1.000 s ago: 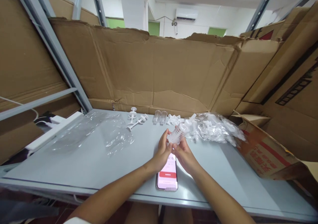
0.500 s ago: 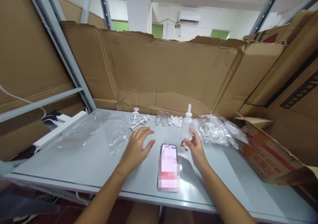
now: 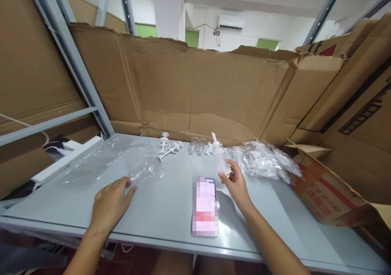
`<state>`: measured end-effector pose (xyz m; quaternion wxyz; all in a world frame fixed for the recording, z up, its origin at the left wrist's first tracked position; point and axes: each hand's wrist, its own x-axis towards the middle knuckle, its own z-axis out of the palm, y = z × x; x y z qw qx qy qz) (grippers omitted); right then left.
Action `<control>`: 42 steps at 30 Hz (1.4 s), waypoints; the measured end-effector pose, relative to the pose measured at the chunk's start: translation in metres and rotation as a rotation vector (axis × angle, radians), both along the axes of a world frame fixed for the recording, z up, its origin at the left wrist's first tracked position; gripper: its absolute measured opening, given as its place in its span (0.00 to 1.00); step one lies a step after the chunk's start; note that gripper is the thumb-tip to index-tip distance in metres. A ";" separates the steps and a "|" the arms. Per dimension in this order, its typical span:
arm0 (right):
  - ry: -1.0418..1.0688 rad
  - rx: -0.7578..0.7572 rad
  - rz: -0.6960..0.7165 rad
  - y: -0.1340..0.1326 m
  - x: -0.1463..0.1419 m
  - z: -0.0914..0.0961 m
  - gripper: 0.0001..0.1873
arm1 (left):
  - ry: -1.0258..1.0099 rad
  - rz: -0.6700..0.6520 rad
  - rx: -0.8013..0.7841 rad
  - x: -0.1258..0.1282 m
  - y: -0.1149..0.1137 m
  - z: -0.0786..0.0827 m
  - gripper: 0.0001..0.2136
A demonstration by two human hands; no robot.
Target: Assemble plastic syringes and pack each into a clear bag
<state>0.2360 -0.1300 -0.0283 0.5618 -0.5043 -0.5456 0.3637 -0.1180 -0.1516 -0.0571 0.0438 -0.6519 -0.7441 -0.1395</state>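
Note:
My right hand [image 3: 235,185] grips a clear plastic syringe [image 3: 220,159] by its lower end, nozzle upward and tilted a little to the left. The barrel carries rings of markings and a slim white nozzle tops it. My left hand [image 3: 111,204] rests on the table at the left, thumb apart from the fingers and nothing in it; its fingertips are close to a clear plastic bag [image 3: 143,161]. Between the hands lies a phone [image 3: 205,210] with its screen lit and partly blurred.
White plungers [image 3: 169,149], clear barrels [image 3: 197,145] and small white nozzles [image 3: 209,149] lie along the back. A bag of white parts [image 3: 269,161] sits right, beside an opened cardboard box [image 3: 326,193]. Cardboard [image 3: 189,88] walls the back; a power strip [image 3: 67,161] lies left.
My left hand has moved left and towards me, down onto the table. My right hand has shifted slightly left, and the syringe now leans left instead of standing upright.

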 end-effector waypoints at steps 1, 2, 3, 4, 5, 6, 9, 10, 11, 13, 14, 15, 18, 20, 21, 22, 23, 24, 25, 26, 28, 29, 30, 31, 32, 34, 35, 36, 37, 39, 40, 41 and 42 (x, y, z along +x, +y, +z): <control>-0.012 0.002 -0.002 0.000 0.000 0.000 0.25 | 0.009 0.000 0.013 0.001 0.000 0.001 0.11; -0.017 0.003 0.000 -0.001 -0.001 0.000 0.25 | 0.018 0.000 0.025 0.002 0.000 0.001 0.11; -0.019 0.003 0.004 -0.001 -0.001 0.000 0.25 | 0.026 0.000 0.036 0.003 0.000 0.002 0.11; -0.019 0.004 0.009 -0.002 -0.001 0.000 0.25 | 0.035 0.000 0.044 0.004 0.001 0.002 0.11; -0.019 0.003 0.014 -0.002 -0.002 0.001 0.25 | 0.044 0.004 0.051 0.005 0.002 0.003 0.12; -0.017 0.002 0.022 -0.003 -0.002 0.001 0.25 | 0.055 0.005 0.059 0.006 0.003 0.003 0.12; -0.016 -0.007 0.045 -0.004 -0.003 0.004 0.24 | 0.098 0.004 0.094 0.007 0.009 0.003 0.14; -0.018 -0.011 0.051 -0.005 -0.003 0.005 0.24 | 0.114 -0.003 0.101 0.007 0.012 0.003 0.15; -0.021 -0.014 0.056 -0.005 -0.003 0.006 0.23 | 0.131 -0.015 0.097 0.007 0.014 0.004 0.16; -0.032 -0.013 0.067 -0.006 -0.004 0.008 0.23 | 0.166 -0.041 0.051 0.008 0.019 0.006 0.16; -0.040 -0.009 0.074 -0.007 -0.005 0.009 0.23 | 0.183 -0.053 0.015 0.008 0.021 0.008 0.17; -0.050 -0.004 0.080 -0.008 -0.005 0.010 0.23 | 0.199 -0.062 -0.017 0.009 0.023 0.009 0.17; -0.076 0.003 0.103 -0.009 -0.006 0.011 0.22 | 0.217 -0.071 -0.065 0.009 0.025 0.014 0.18; -0.082 -0.002 0.118 -0.009 -0.005 0.011 0.22 | 0.191 -0.072 -0.066 0.009 0.025 0.015 0.18; -0.085 -0.004 0.121 -0.009 -0.005 0.010 0.22 | 0.174 -0.069 -0.062 0.008 0.025 0.016 0.17; -0.090 -0.007 0.124 -0.009 -0.005 0.010 0.22 | 0.156 -0.065 -0.057 0.008 0.024 0.016 0.17; -0.097 -0.010 0.124 -0.009 -0.005 0.010 0.22 | 0.136 -0.057 -0.051 0.008 0.023 0.017 0.17; -0.104 -0.014 0.127 -0.009 -0.005 0.010 0.22 | 0.114 -0.043 -0.048 0.008 0.022 0.017 0.17; -0.111 -0.019 0.131 -0.009 -0.005 0.010 0.22 | 0.090 -0.025 -0.047 0.007 0.021 0.018 0.16; -0.117 -0.024 0.134 -0.010 -0.004 0.010 0.22 | 0.067 0.000 -0.050 0.007 0.020 0.019 0.17; -0.122 -0.031 0.138 -0.010 -0.004 0.010 0.22 | 0.028 0.048 -0.055 0.004 0.019 0.019 0.17; -0.123 -0.031 0.135 -0.010 -0.004 0.010 0.22 | 0.013 0.046 -0.052 0.002 0.018 0.018 0.16; -0.123 -0.030 0.132 -0.010 -0.004 0.011 0.22 | -0.002 0.015 -0.049 -0.002 0.018 0.016 0.16; -0.123 -0.027 0.129 -0.010 -0.004 0.011 0.22 | -0.018 -0.038 -0.045 -0.006 0.018 0.014 0.16; -0.121 -0.025 0.127 -0.011 -0.004 0.012 0.22 | -0.036 -0.105 -0.038 -0.012 0.018 0.011 0.17; -0.119 -0.019 0.124 -0.011 -0.004 0.012 0.21 | -0.050 -0.194 -0.013 -0.024 0.019 0.003 0.21; -0.118 -0.017 0.125 -0.012 -0.004 0.013 0.21 | -0.038 -0.190 0.015 -0.031 0.020 0.000 0.22; -0.116 -0.014 0.125 -0.012 -0.004 0.013 0.21 | -0.018 -0.178 0.037 -0.036 0.021 -0.002 0.24; -0.113 -0.010 0.125 -0.012 -0.004 0.013 0.22 | -0.002 -0.173 0.053 -0.041 0.022 -0.004 0.24; -0.104 -0.008 0.128 -0.012 -0.004 0.013 0.22 | 0.002 -0.230 0.049 -0.048 0.025 -0.005 0.21; -0.100 -0.009 0.129 -0.012 -0.004 0.013 0.23 | -0.012 -0.288 0.037 -0.049 0.027 -0.005 0.19; -0.097 -0.008 0.129 -0.012 -0.004 0.012 0.23 | -0.028 -0.348 0.023 -0.049 0.029 -0.004 0.18; -0.095 -0.006 0.130 -0.012 -0.004 0.012 0.23 | -0.039 -0.396 0.013 -0.049 0.031 -0.004 0.16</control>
